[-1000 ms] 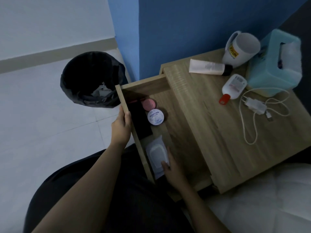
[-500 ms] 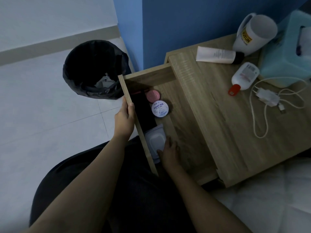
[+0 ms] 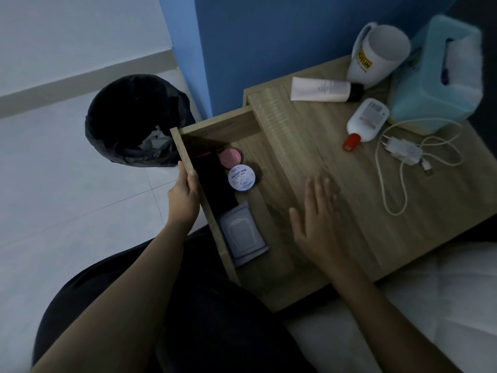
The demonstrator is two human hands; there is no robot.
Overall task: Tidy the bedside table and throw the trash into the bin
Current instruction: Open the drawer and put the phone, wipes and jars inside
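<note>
Bin (image 3: 134, 122) held crumpled trash. Left hand (image 3: 183, 200) gripped the open drawer (image 3: 220, 125) by its front edge; cream jar (image 3: 241, 177) and wipes pack (image 3: 242, 232) stowed inside. Right hand (image 3: 320, 224) spread flat, empty, over the counter (image 3: 309, 135), contact unclear. Left to sort, I'd say: tube (image 3: 322, 90), bottle (image 3: 367, 121), mug (image 3: 376, 55), charger (image 3: 403, 150), tissue box (image 3: 435, 76).

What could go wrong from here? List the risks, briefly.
1. The right hand hovers open over the tabletop near the charger cable; a sweep could snag its loops and drag the charger off.
2. The left hand grips the open drawer front; pushing it shut with that grip may pinch the hand.
</note>
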